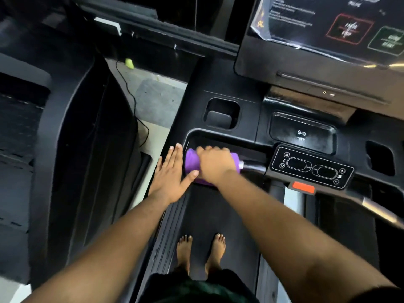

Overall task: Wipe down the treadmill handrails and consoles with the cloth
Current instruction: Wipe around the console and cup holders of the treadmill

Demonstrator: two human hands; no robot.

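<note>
Standing barefoot on the treadmill belt (218,215), I am partway through the wipe-down, by my reckoning: my right hand (215,164) is curled over the purple cloth (191,159), which is wrapped around the front handrail (251,166) at its left end, just left of the small button panel (311,168). Only the bar under the cloth is being worked now; whether it is clean already I cannot tell from how it looks. The rest seems still to be done: the button panel, the tray with the wireless-charging mark (301,133), the big console screen (328,29) above, and the right-hand rail (376,208) running off toward the frame's edge, none of which the cloth touches. My left hand (172,178) lies flat and released, fingers straight, on the dark side frame (175,132) beside the cloth, its thumb reaching against the purple fold; it holds nothing and looks to be steadying me.
</note>
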